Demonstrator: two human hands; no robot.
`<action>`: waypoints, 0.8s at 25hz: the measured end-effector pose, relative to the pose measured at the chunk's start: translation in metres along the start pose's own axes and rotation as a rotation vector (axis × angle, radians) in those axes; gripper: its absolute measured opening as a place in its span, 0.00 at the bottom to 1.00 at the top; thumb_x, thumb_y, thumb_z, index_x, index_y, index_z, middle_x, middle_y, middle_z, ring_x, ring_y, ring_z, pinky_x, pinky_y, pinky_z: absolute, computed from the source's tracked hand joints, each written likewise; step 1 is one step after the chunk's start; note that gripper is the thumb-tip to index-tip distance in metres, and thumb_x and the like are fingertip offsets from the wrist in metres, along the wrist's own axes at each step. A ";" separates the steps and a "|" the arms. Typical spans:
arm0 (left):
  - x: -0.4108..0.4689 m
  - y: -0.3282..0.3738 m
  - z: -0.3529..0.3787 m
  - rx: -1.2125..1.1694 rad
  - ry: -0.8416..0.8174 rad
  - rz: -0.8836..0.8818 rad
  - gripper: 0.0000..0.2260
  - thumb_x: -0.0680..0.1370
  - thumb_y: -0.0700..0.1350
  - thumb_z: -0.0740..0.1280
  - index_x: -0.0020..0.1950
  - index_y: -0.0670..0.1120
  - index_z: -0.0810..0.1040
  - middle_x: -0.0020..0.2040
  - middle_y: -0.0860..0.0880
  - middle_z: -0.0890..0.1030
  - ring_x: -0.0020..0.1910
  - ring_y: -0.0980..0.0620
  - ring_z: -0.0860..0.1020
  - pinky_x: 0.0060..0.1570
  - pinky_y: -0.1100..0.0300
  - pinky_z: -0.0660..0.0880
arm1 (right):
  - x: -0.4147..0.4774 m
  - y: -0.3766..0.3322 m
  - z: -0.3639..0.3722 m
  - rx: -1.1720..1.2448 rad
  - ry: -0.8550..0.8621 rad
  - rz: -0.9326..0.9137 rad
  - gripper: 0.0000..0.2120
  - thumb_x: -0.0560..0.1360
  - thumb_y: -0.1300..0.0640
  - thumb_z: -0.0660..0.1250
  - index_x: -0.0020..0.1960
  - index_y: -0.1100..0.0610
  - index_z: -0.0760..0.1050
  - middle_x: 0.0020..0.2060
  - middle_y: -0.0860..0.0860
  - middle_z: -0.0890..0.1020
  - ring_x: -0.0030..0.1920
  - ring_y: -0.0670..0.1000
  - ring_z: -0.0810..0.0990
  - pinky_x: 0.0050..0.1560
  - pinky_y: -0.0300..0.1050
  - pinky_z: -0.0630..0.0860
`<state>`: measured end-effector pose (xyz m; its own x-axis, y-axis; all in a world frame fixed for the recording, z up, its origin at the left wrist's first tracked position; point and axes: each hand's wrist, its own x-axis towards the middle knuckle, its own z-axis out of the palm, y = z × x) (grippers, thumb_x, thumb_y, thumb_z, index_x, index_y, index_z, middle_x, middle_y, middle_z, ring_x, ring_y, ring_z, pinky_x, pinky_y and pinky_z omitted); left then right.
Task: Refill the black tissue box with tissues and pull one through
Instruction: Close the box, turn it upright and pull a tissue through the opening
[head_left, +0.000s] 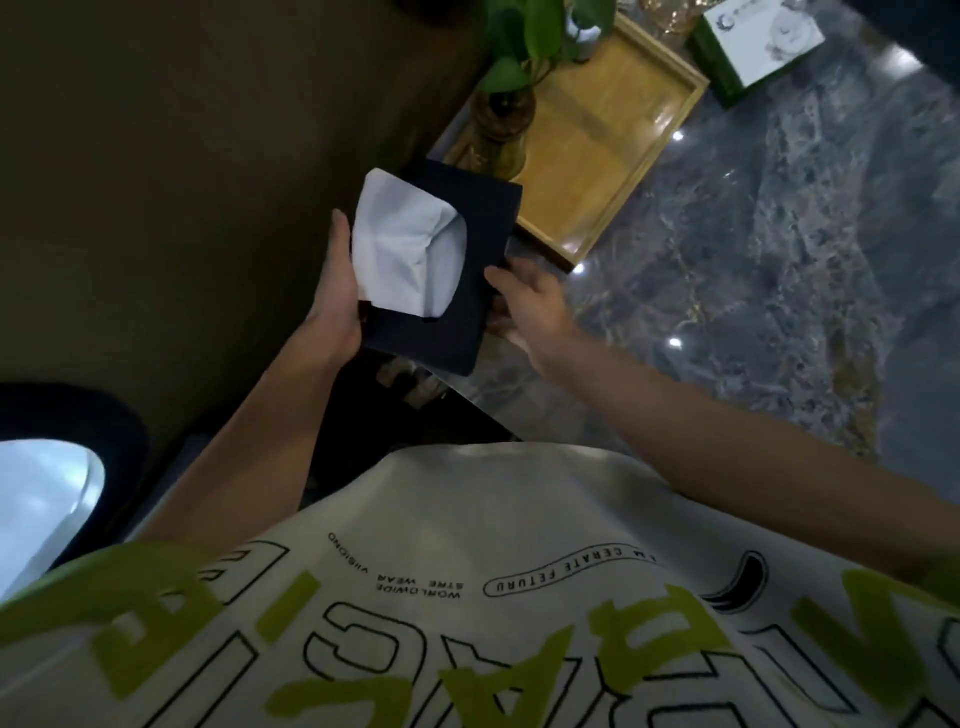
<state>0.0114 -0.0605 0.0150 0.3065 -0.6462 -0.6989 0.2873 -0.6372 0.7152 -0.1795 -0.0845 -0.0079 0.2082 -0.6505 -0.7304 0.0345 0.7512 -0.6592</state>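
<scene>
Over the marble desk's (753, 260) edge, near the wooden tray (592, 156): black tissue box (478, 249), probably light, stiff-walled. Soft white tissue (405, 249) puffed through the slot, easily torn. Grip of the left hand (335, 291) clenched on the left wall; right hand (530, 306) touching the right edge, grip unclear. Best held by the walls.

A dark grey marbled counter (779, 270) carries a shallow wooden tray (613, 145) near its far left edge. An amber glass vase (501, 111) with green leaves (519, 47) stands at the tray's left corner, by the counter's left edge. Past the tray, toward the far edge, lies a green-and-white box (758, 47), with blurred glassware (670, 15) beside it. A white shirt (519, 597) with lime lettering fills the near side. Off the counter, low on the left, is a white rounded basin (41, 499).
</scene>
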 end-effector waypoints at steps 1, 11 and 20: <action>0.006 0.001 -0.002 0.011 -0.005 -0.011 0.29 0.77 0.69 0.51 0.72 0.56 0.69 0.68 0.54 0.76 0.64 0.54 0.75 0.67 0.54 0.70 | 0.005 -0.001 0.006 0.019 -0.007 0.022 0.07 0.77 0.56 0.66 0.54 0.56 0.75 0.48 0.54 0.81 0.50 0.57 0.81 0.48 0.53 0.80; 0.032 -0.002 -0.015 0.035 0.028 -0.078 0.33 0.71 0.72 0.54 0.71 0.57 0.71 0.66 0.53 0.77 0.62 0.53 0.76 0.65 0.52 0.71 | 0.020 -0.007 0.018 -0.101 0.033 0.174 0.30 0.72 0.47 0.69 0.71 0.53 0.67 0.67 0.51 0.74 0.65 0.53 0.76 0.57 0.53 0.80; 0.071 -0.019 -0.027 0.090 0.142 -0.087 0.46 0.62 0.78 0.60 0.75 0.57 0.64 0.72 0.52 0.70 0.68 0.51 0.71 0.70 0.50 0.66 | 0.016 -0.016 0.012 -0.086 -0.055 0.224 0.22 0.75 0.50 0.69 0.66 0.54 0.69 0.65 0.52 0.75 0.62 0.56 0.76 0.60 0.56 0.78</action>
<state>0.0519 -0.0832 -0.0481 0.4108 -0.5252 -0.7452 0.2379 -0.7273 0.6437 -0.1648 -0.1054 -0.0074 0.2541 -0.4601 -0.8507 -0.1012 0.8621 -0.4965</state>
